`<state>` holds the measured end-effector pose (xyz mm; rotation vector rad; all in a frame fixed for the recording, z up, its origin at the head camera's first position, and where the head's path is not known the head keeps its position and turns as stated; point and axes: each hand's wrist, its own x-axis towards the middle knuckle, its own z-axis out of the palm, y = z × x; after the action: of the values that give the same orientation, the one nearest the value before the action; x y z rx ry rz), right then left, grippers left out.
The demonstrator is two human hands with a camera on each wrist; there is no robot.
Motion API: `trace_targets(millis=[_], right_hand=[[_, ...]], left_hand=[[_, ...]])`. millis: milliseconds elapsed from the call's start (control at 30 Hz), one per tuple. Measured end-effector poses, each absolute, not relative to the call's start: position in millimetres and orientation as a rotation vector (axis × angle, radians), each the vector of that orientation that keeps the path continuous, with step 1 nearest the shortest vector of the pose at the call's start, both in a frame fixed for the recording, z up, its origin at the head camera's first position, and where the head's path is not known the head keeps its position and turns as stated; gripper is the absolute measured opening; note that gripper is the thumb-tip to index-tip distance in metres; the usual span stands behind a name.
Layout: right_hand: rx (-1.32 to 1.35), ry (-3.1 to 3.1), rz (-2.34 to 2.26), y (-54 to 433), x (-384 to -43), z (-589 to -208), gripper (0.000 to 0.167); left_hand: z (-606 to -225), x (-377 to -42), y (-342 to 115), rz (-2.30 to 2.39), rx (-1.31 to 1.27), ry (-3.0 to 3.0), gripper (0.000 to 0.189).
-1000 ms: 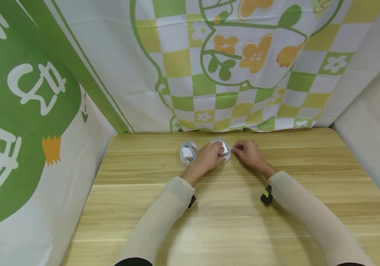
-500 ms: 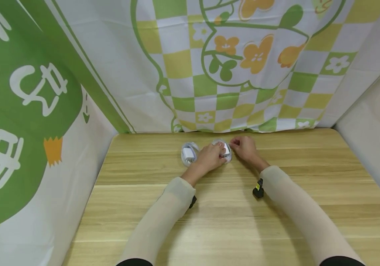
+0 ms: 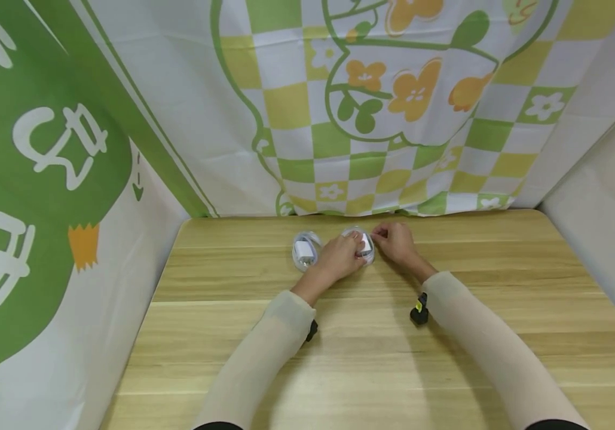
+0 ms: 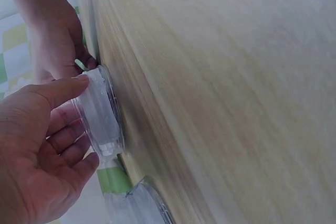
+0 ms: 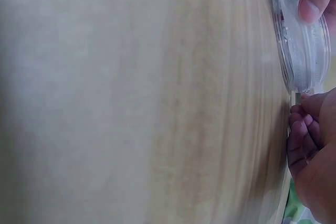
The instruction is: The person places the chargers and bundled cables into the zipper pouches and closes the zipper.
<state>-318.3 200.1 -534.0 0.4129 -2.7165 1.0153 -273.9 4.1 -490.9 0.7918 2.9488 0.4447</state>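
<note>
My left hand (image 3: pixel 337 258) grips a round clear plastic case (image 4: pixel 100 111), its thumb on the near rim and fingers curled behind. A white charger plug (image 3: pixel 366 242) with a coiled cable shows through it. The case stands at the table's back, slightly raised on edge in the wrist views. My right hand (image 3: pixel 400 246) is at the case's right edge, thumb and forefinger pinching a small pale tab (image 4: pixel 80 64) there; its exact kind is mostly hidden by the fingertips. Left of the left hand lies a second clear round case (image 3: pixel 305 251) with another white plug.
The wooden table (image 3: pixel 361 358) stretches toward the person. A printed cloth (image 3: pixel 339 149) hangs along its back edge, close behind the cases. White and green cloth walls (image 3: pixel 97 322) stand at the left, and a pale wall is at the right.
My right hand has shifted slightly left and away from the person, closer to the case edge, then stayed nearly still. The left hand keeps its hold on the case throughout.
</note>
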Motion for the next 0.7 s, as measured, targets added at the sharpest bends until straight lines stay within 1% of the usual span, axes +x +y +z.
trace_targets(millis=[100,267,467,567,700], right_hand=[[0.405,-2.717,1.013,201.6,-315.6,-534.4,0.011],[0.423,-2.711,1.025,206.3,-309.9,-534.1,0.010],[0.451,-2.686,1.036,212.1,-300.8,-532.7,0.009],[0.458,-2.696,1.027,214.9,-295.7,-532.7,0.009],[0.491,-2.722,1.020,215.8,-288.0,-531.7,0.009]], left_hand=[[-490.2,-273.3,1.7,0.419,0.809,2.936,0.066],[-489.5,-272.6,-2.6,0.362,0.878,2.921,0.056],[-487.5,-272.6,-9.2,0.334,0.893,2.950,0.045],[-486.9,-272.1,-10.7,0.327,0.876,2.956,0.044],[-486.4,-270.5,-9.1,0.348,0.844,2.958,0.049]])
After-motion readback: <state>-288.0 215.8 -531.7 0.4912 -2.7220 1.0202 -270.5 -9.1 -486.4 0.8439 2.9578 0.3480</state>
